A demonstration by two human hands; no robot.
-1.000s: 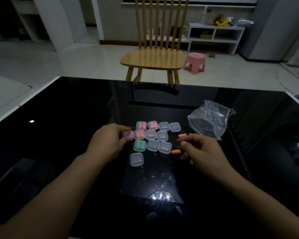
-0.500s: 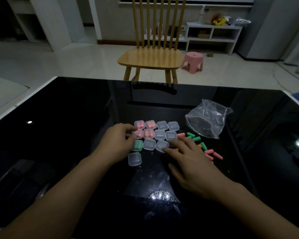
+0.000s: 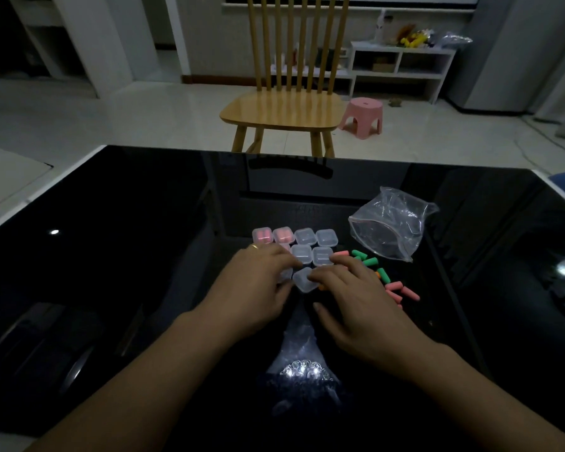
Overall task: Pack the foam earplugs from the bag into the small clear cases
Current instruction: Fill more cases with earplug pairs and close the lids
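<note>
Both my hands meet over one small clear case (image 3: pixel 304 279), turned cornerwise on the black glass table (image 3: pixel 128 256). My left hand (image 3: pixel 255 288) curls its fingers onto the case's left edge, thumb low at its near side, so I am pinching it there; a gold ring (image 3: pixel 254 246) sits on one finger of that hand. My right hand (image 3: pixel 356 298) lays its fingertips (image 3: pixel 317 278) against the case's right edge with the fingers bent over it, thumb trailing free toward me; whether that hand truly grips the case or only presses it I cannot tell. Just beyond my knuckles lies the cluster of cases: two pink-filled cases (image 3: pixel 272 235) at the far left of the back row, two clear ones (image 3: pixel 316 237) next to them, and two more clear ones (image 3: pixel 312 255) in the row in front, partly hidden by my fingers. To the right of my right hand loose foam earplugs (image 3: pixel 388 282) lie scattered on the glass, green and pink with a bit of orange showing. The clear plastic bag (image 3: pixel 390 223) rests beyond them, crumpled, apart from the cases. Across the table stand a wooden chair (image 3: pixel 284 109) and a pink stool (image 3: pixel 362 117).
</note>
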